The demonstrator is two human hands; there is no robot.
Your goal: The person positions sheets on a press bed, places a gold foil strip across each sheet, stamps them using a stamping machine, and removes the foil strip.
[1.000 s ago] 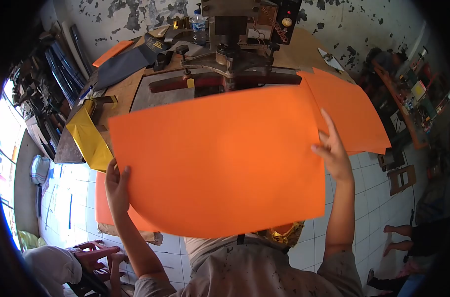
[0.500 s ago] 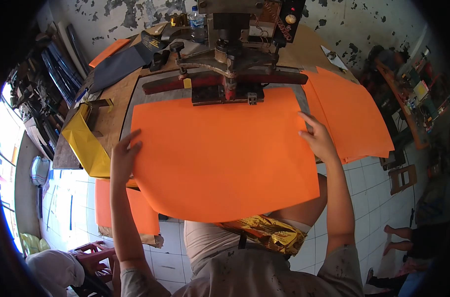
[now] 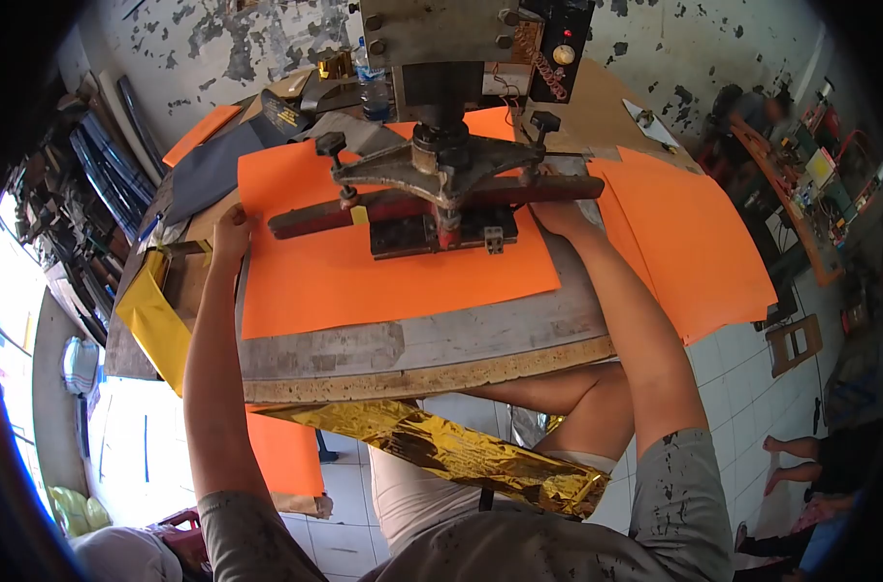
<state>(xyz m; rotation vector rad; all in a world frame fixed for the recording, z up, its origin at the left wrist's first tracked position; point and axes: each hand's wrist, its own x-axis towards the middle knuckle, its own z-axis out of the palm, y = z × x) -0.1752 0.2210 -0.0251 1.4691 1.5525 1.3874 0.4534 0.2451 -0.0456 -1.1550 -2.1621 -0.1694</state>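
Nearest, a strip of gold foil [image 3: 441, 451] slants below the bowed near edge of the worktable [image 3: 432, 376]. Beyond that edge runs a bare band of grey plate [image 3: 364, 354], wider at right, where the near edge of the orange sheet [image 3: 306, 301] slants away. The sheet lies over the plate, beneath the press head [image 3: 441, 194]. The left hand [image 3: 232, 233] curls its fingers at the sheet's left edge; whether they pinch it cannot be told. The right hand [image 3: 561, 219] reaches to the right edge, its fingertips hidden behind the red bar [image 3: 568, 188], so its grip cannot be told. Bare plate separates this edge from the orange stack [image 3: 689, 242] at right, and the right forearm crosses this space. Far left lies a dark folded piece [image 3: 213, 170]; farther right stands a bottle [image 3: 372, 87].
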